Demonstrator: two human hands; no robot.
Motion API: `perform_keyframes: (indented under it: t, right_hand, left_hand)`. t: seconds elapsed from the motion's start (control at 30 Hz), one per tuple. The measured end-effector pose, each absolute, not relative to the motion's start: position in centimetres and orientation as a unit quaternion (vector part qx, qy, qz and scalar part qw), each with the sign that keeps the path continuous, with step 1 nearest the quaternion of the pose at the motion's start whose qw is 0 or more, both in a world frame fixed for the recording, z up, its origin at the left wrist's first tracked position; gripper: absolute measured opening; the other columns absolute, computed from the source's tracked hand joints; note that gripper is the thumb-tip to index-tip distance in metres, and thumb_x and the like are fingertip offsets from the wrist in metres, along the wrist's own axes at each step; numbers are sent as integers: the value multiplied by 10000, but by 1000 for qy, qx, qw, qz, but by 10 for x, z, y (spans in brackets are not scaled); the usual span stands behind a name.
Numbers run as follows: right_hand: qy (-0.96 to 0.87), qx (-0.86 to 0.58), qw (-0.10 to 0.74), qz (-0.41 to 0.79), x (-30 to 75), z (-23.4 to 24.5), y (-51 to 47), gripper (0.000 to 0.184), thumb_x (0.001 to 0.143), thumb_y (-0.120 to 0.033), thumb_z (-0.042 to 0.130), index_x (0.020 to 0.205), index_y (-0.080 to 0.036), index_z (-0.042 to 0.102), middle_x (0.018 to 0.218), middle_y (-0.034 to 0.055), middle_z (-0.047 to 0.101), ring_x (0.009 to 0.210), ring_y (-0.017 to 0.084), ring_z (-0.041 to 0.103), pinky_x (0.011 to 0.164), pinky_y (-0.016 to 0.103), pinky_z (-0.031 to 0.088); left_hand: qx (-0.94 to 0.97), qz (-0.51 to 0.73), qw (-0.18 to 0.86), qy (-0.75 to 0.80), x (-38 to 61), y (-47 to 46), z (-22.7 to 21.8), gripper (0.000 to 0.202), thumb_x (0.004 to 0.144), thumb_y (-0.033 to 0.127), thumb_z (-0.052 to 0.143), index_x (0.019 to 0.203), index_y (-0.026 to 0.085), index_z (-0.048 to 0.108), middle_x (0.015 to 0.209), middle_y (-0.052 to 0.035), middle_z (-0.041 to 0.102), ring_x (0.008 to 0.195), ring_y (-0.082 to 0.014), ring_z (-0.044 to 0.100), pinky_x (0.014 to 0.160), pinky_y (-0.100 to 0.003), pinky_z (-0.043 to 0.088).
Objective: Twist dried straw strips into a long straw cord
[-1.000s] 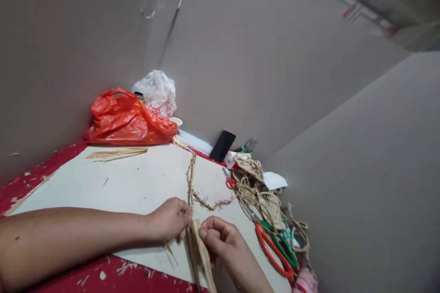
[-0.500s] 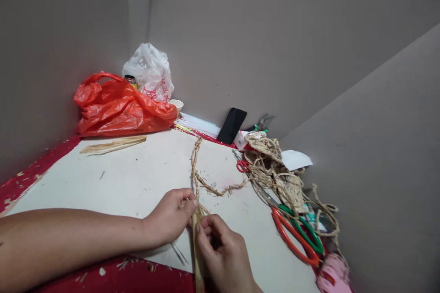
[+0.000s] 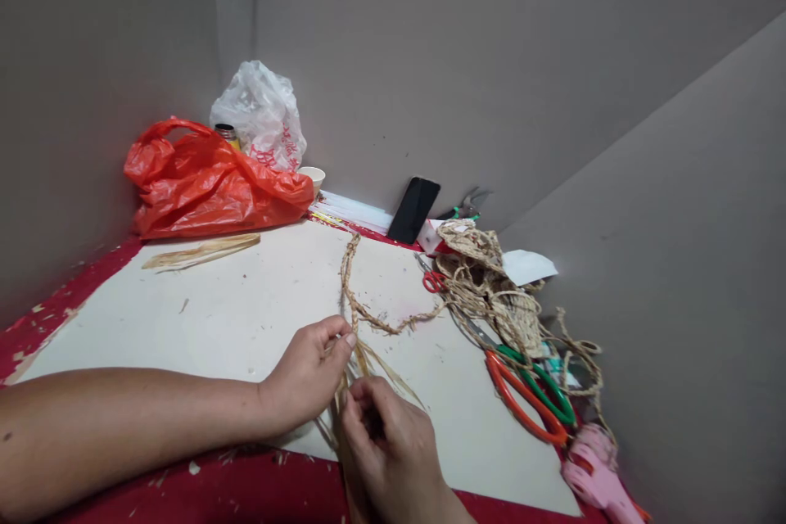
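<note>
A braided straw cord [image 3: 351, 286] runs across the white board [image 3: 233, 311] toward me. At its near end, loose straw strands [image 3: 374, 364] fan out. My left hand [image 3: 307, 377] pinches the cord's near end between thumb and fingers. My right hand [image 3: 386, 446], just below, is closed round the loose straw strands. Both hands nearly touch at the braid's end.
A red plastic bag [image 3: 202, 184] and a white plastic bag [image 3: 261, 115] lie in the far corner by a small cup [image 3: 312, 176]. A black phone [image 3: 413, 210] leans on the wall. A pile of braided straw [image 3: 491, 295], orange and green scissors [image 3: 528, 405], small red scissors [image 3: 435, 282] and a pink tool [image 3: 593, 475] lie right.
The view has tilted down and levelled. My right hand slid nearer along the straw and turned its back upward; the loose strands now fan out to the right. My left hand keeps its pinch.
</note>
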State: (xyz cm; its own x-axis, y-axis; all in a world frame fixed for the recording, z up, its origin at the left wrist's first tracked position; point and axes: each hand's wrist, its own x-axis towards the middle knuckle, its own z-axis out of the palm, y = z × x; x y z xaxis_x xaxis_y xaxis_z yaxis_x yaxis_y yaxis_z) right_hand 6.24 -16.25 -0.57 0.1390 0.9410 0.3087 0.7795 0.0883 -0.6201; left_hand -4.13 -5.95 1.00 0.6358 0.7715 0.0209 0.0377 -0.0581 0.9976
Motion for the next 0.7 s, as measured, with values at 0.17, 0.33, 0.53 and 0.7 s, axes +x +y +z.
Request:
perform_keyframes:
  t: [0.17, 0.33, 0.53, 0.7]
  right_hand:
    - [-527, -679, 424, 287, 57, 2, -155, 168, 828, -291, 506, 713, -173, 540, 568, -4, 535, 490, 107, 496, 467, 193, 385]
    - [-449, -665, 444, 399, 56, 9, -149, 253, 777, -379, 561, 677, -147, 554, 548, -20, 483, 482, 94, 425, 457, 197, 348]
    - [-452, -659, 450, 398, 56, 7, -150, 268, 792, -385, 540, 664, -149, 547, 560, -13, 490, 504, 100, 422, 478, 204, 347]
    - [-463, -658, 437, 402, 55, 4, -149, 235, 796, -332, 512, 649, -151, 534, 542, -21, 467, 493, 98, 407, 469, 201, 333]
  left_hand:
    - [675, 296, 600, 313, -40, -58, 8, 229, 849, 332, 413, 703, 169, 480, 614, 46, 403, 598, -99, 381, 577, -205, 322]
    - [691, 287, 584, 316, -39, -57, 6, 209, 852, 303, 417, 716, 163, 494, 628, 39, 428, 616, -102, 402, 588, -211, 325]
    - [683, 286, 592, 317, -39, -60, 8, 235, 867, 319, 402, 711, 165, 486, 627, 38, 420, 614, -101, 398, 583, -210, 322]
    - [692, 282, 584, 316, -37, -60, 7, 228, 866, 313, 409, 718, 163, 496, 641, 31, 439, 635, -106, 418, 610, -212, 335]
